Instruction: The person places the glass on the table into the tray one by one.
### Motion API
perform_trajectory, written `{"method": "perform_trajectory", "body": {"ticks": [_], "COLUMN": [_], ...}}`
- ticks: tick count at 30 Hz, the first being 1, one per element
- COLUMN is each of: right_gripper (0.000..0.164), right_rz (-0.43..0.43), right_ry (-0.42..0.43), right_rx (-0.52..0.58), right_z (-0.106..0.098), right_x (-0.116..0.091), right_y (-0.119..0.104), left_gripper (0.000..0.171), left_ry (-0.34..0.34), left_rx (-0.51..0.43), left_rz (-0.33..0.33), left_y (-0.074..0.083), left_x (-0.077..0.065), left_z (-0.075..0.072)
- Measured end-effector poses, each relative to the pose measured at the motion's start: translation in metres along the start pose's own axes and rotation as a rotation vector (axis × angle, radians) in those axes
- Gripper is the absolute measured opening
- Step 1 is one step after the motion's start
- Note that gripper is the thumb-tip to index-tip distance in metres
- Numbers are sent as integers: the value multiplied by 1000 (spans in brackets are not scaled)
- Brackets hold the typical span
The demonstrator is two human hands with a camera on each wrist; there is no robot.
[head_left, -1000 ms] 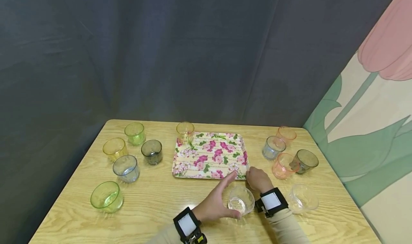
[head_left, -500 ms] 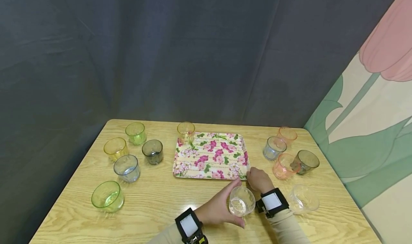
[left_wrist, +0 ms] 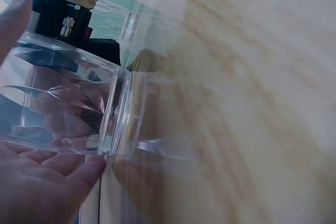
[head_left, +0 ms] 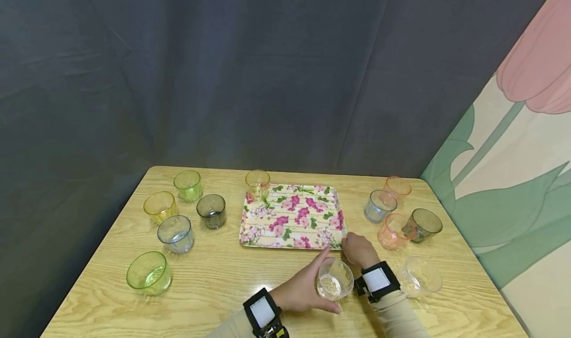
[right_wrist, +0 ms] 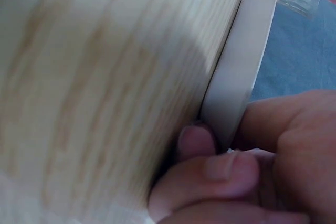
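Clear tumbler (head_left: 334, 279): colourless, see-through, round-mouthed, upright, thick-based; transparent wall with faint glints. Position: at the tabletop, just in front of the tray's near right corner, between the hands. Whether its base touches the wood, cannot tell.

Left hand (head_left: 303, 291): thumb and fingers curved about the tumbler's sides, holding it; fingertips near the base in the left wrist view.

Right hand (head_left: 358, 249): pinches the floral tray (head_left: 294, 216) at its near right corner, fingers curled at the pale, smooth rim.

Tray: rectangular, rounded corners, cream ground, magenta and pink blossoms, green leaves. Thin lines of print run across it, too small to read. Amber tumbler (head_left: 257, 183) on its far left corner.

Table (head_left: 223, 278): light wood grain, streaked, glossy highlight near the left wrist.

Left group: green, yellow, smoky grey and pale blue tumblers. Right group: pinkish-orange, pale blue and smoky ones; second clear tumbler (head_left: 420, 277) beside the right sleeve (head_left: 397, 313), ribbed beige cloth. Black wrist straps carry white patches. Behind: dark blue-grey curtain (head_left: 267, 80).
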State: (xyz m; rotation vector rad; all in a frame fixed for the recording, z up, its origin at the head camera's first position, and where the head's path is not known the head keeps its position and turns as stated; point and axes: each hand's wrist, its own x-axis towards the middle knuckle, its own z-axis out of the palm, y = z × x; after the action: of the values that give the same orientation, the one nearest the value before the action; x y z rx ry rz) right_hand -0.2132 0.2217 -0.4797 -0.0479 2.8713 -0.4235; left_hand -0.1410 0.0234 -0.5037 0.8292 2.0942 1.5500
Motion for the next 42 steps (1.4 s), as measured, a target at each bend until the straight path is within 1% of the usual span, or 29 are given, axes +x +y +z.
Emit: {"method": "perform_trajectory", "body": {"ticks": [5, 9, 13, 18, 23, 31, 35, 39, 42], "right_gripper": [33, 33, 32, 32, 32, 32, 32, 31, 31], "right_rz": [1, -2, 1, -2, -5, -16, -18, -15, -9], "right_ry": [4, 10, 11, 11, 13, 13, 18, 19, 16], "right_rx": [0, -3, 1, 9, 5, 8, 14, 15, 15], "right_z": [2, 3, 3, 3, 2, 2, 1, 1, 1], "right_x": [0, 0, -1, -2, -1, -2, -2, -1, -1], "right_y": [1, 2, 2, 2, 2, 1, 1, 1, 2], "left_gripper": [121, 115, 108, 93, 82, 80, 80, 80, 83], "left_ry": [17, 24, 22, 5, 8, 40, 39, 48, 64], "left_rx": [41, 70, 66, 40, 39, 19, -10, 1, 14], "left_rz": [-46, -60, -35, 23, 34, 29, 41, 59, 55], "left_y": [-2, -1, -2, -4, -4, -2, -1, 1, 2], "left_x": [1, 0, 0, 1, 1, 0, 0, 0, 1], "left_z": [1, 1, 1, 0, -1, -5, -9, -13, -18]}}
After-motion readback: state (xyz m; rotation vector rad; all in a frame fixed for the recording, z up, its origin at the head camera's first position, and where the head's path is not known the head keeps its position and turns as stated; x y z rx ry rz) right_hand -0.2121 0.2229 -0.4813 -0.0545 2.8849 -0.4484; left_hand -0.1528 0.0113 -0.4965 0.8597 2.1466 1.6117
